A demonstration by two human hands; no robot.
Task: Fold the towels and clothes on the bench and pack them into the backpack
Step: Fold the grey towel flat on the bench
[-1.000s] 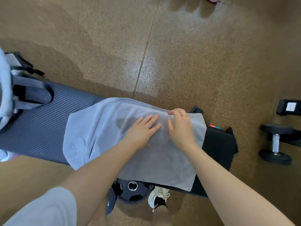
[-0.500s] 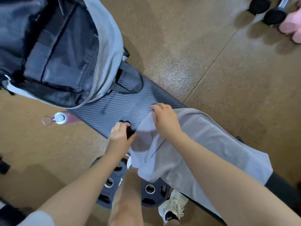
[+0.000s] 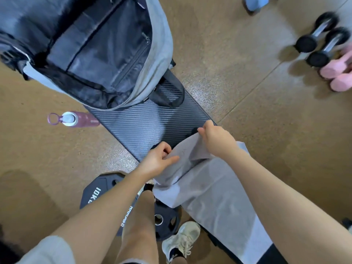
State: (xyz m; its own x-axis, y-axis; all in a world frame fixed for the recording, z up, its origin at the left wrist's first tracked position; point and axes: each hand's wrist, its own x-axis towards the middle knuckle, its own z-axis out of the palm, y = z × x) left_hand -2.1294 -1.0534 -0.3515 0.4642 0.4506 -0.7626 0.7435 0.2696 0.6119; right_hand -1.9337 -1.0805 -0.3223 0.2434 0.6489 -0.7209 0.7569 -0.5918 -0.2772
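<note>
both hands pinch the near end of the grey towel (image 3: 213, 189), each grip closed on a corner: the left hand (image 3: 159, 161) curls its fingers round the nearer corner, and the right hand (image 3: 217, 140) holds the farther corner lifted off the counter (image 3: 141, 126), so the cloth rises in a loose fold between them. the rest of the towel lies flat along the dark ribbed counter and hangs over its near edge. at the counter's far end sits the grey backpack (image 3: 156, 44), unzipped wide with its dark lining showing and a black strap looping onto the pad. on the floor just beside the counter lies a purple water bottle (image 3: 76, 120). black weight plates (image 3: 106, 191) lie under the left forearm, near a white sneaker (image 3: 182, 239). well apart on the far right sit black dumbbells (image 3: 320, 42) and pink dumbbells (image 3: 337, 77).
</note>
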